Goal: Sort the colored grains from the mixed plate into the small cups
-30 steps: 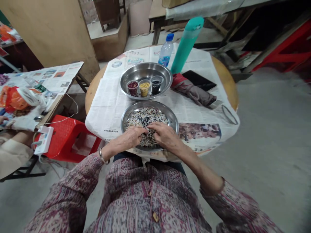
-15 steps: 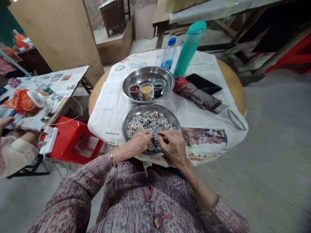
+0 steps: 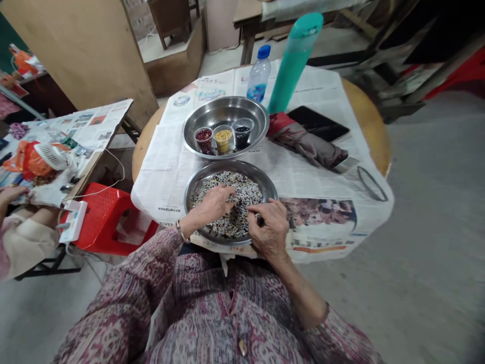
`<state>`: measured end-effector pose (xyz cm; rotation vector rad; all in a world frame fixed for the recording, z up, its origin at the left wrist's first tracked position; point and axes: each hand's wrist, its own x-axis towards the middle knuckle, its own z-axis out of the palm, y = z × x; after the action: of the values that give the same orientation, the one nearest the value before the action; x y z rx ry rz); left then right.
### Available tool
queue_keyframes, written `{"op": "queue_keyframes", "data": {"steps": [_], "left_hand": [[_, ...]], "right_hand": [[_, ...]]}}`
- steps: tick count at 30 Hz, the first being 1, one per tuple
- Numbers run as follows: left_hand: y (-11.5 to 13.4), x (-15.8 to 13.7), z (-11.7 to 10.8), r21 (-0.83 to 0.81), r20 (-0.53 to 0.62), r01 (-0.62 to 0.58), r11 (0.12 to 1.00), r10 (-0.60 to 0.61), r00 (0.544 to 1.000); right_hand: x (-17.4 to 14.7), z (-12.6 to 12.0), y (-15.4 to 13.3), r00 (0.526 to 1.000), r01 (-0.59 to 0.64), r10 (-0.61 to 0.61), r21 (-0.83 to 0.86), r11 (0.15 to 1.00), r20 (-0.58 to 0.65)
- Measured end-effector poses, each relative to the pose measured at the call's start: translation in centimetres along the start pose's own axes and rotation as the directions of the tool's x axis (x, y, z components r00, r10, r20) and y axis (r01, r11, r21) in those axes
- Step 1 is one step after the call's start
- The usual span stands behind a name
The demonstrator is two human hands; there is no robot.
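In front of me stands a steel basin holding a spread of tiny mixed white, black and yellow grains or beads. My left hand is over the left part of the mix, thumb and forefinger apart, touching or just above the grains. At the right rim, my right hand has its fingers curled in toward the thumb; what they hold, if anything, is hidden. Behind, a second steel basin contains three clear cups: one with dark red pieces, one with yellow pieces, one with black pieces.
Newspaper covers the round table. Beyond the basins stand a water bottle and a tall green bottle. A folded umbrella and a dark tablet-like object lie right. A red stool and another person's hand are left.
My left hand has shifted left and up over the grains, and its thumb and forefinger have spread. The right hand stays near the basin's right rim. The view has tilted slightly.
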<state>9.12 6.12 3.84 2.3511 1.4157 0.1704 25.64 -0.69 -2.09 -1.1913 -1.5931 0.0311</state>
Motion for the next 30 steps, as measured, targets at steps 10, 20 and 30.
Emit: {"op": "queue_keyframes", "data": {"steps": [10,20,30], "left_hand": [[2.3,-2.8,0.6,-0.132,0.100,-0.160,0.978,0.174,0.980],[2.0,-1.3,1.1,0.143,0.173,-0.461,0.876,0.437,0.883],[-1.4,0.7,-1.4,0.208,0.120,-0.251,0.945,0.230,0.966]], "right_hand": [[-0.2,0.1,0.1,0.996,-0.095,0.095,0.005,0.995,0.002],[-0.3,0.0,0.1,0.990,-0.139,0.139,0.039,0.990,-0.005],[-0.1,0.1,0.1,0.991,-0.131,0.131,0.021,0.991,-0.003]]}}
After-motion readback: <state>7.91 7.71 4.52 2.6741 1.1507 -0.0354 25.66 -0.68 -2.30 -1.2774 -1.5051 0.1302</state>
